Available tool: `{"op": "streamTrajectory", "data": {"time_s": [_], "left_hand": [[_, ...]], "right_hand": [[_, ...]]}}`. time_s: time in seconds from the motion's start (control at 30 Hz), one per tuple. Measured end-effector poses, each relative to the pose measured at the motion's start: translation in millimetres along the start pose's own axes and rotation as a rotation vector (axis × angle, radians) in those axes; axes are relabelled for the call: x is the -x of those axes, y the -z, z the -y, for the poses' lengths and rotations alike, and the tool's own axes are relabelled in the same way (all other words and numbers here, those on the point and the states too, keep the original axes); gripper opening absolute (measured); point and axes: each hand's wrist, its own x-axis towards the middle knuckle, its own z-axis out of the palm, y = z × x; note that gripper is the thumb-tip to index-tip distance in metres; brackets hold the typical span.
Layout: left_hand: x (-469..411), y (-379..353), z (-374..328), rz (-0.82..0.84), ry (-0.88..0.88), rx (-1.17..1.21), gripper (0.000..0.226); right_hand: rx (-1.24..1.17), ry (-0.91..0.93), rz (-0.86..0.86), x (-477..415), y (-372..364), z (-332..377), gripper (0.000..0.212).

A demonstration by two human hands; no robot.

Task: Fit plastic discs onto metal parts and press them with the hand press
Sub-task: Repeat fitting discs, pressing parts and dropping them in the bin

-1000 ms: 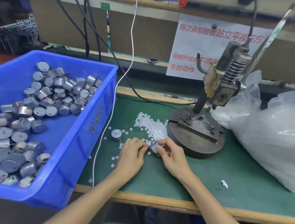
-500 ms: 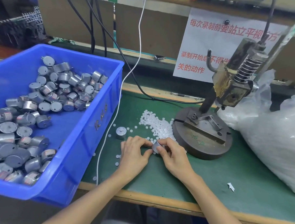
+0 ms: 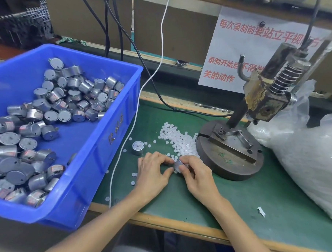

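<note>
head view: we take the hand press (image 3: pixel 230 147) on the green counter (image 3: pixel 253 196) as our landmark.
right hand (image 3: pixel 195 174): just left of the press base, grip curled round a metal part (image 3: pixel 177 165).
left hand (image 3: pixel 153 173): beside it, further left, thumb and forefinger pinching that part's end; we cannot tell if a disc sits between them.
plastic discs (image 3: pixel 178 139): heaped against the base's left edge.
second metal part (image 3: pixel 138 148): upright, left of the heap.
blue bin (image 3: pixel 103 142): far left, holding many metal parts.

A bin (image 3: pixel 103 142) holding metal parts (image 3: pixel 53 109) stands at the left. On the surface (image 3: pixel 253 196), the disc pile (image 3: pixel 179 139) lies just left of the hand press (image 3: pixel 230 147); a bag (image 3: pixel 302 156) lies farther right.
</note>
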Motion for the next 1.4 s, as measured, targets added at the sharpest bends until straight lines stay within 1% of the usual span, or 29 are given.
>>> {"op": "streamTrajectory", "data": {"time_s": [0.1, 0.17, 0.33, 0.8, 0.87, 1.0, 1.07, 1.2, 1.4], "left_hand": [[-0.1, -1.0, 0.2, 0.006, -0.016, -0.011, 0.014], [0.2, -1.4, 1.1, 0.005, -0.027, -0.012, 0.019], [0.5, -2.0, 1.9, 0.002, -0.043, 0.000, 0.026], [2.6, 0.3, 0.1, 0.017, -0.055, -0.013, 0.023], [2.8, 0.6, -0.1, 0.021, -0.048, -0.019, 0.021], [2.0, 1.6, -2.5, 0.040, -0.020, -0.019, 0.016], [1.1, 1.7, -3.1, 0.045, -0.005, -0.031, 0.014], [-0.1, 1.6, -3.3, 0.044, 0.009, -0.037, 0.004], [-1.3, -0.5, -0.9, 0.073, -0.013, -0.086, 0.006]], "right_hand": [[0.104, 0.139, 0.019, 1.7, -3.0, -1.7, 0.010], [0.138, 0.164, 0.032, 2.1, -3.3, -1.4, 0.013], [0.163, 0.166, 0.057, 1.0, -1.8, 0.4, 0.016], [0.196, 0.181, 0.083, 0.5, 0.1, 3.4, 0.015], [0.158, 0.141, 0.078, 0.5, 0.6, 3.4, 0.011], [-0.052, -0.084, 0.014, -2.4, 4.1, 2.4, 0.012], [-0.107, -0.161, 0.002, -3.2, 4.7, 1.7, 0.009], [-0.132, -0.185, 0.004, -3.4, 4.2, 2.0, 0.008], [-0.102, -0.177, 0.012, -2.8, 2.9, 0.5, 0.008]]}}
